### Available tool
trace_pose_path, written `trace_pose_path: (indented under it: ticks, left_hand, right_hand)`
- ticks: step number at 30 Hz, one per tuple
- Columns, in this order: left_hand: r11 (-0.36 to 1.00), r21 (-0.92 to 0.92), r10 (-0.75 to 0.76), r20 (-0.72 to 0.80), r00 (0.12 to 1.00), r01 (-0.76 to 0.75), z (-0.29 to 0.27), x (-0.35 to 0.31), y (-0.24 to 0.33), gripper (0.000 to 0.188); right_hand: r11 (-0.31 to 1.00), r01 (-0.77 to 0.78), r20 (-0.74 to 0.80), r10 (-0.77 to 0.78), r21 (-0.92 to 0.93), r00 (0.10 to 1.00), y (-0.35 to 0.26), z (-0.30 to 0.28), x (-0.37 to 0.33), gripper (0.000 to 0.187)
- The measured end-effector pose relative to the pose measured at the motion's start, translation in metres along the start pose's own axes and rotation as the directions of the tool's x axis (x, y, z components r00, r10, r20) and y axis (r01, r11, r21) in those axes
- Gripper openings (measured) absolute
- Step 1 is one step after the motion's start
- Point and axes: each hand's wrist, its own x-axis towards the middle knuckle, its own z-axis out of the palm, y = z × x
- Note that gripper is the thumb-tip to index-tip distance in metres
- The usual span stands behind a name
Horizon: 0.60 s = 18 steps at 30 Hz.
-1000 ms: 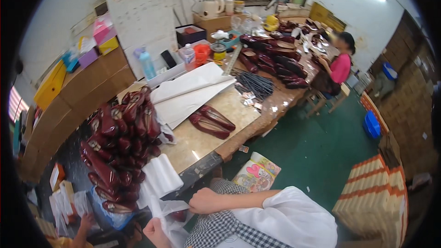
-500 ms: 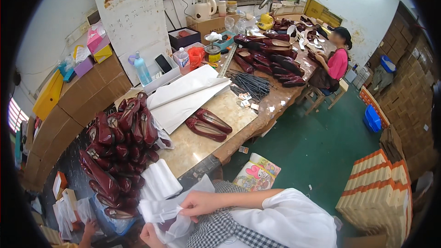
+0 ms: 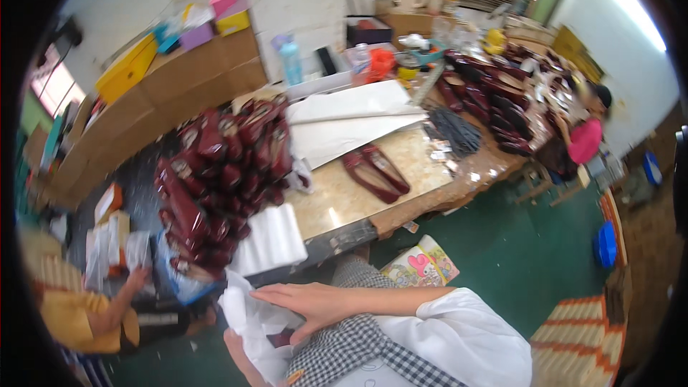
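Note:
Close to my apron I hold a bundle of white tissue paper (image 3: 247, 315), with a dark red patch, apparently a glossy shoe (image 3: 282, 337), showing inside it. My left hand (image 3: 242, 358) is closed around the lower side of the bundle; its fingers are partly hidden. Over the top lies my right hand (image 3: 308, 304), fingers stretched out along the paper and thumb apart. On the table just beyond rests a stack of white tissue sheets (image 3: 269, 240). A pair of dark red flat shoes (image 3: 376, 173) stands on the marbled board (image 3: 322, 204).
A heap of dark red shoes (image 3: 215, 179) fills the left of the table. Large white paper (image 3: 351, 118) lies behind the pair. A co-worker in yellow (image 3: 86, 319) works at left; another in pink (image 3: 586, 140) sits far right. Stacked boxes (image 3: 580, 340) stand right.
My view has swung, so the table appears further right. My right hand has gone from pinching the tissue to lying stretched over it; the paper now wraps more of the shoe.

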Motion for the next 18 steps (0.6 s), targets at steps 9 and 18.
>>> trace_pose_path:
  ticks: [9,18]
  left_hand:
    - [0.908,-0.395,-0.280,-0.331,0.901,0.137,0.001,0.004,0.028,0.040]
    - [0.956,-0.276,-0.131,-0.713,0.689,-0.104,-0.016,0.059,0.059,0.045]
  right_hand:
    - [0.987,0.070,0.438,-0.127,0.144,0.890,0.003,0.013,0.059,0.106]
    - [0.937,0.219,0.446,-0.325,0.273,0.834,0.041,-0.028,0.138,0.089]
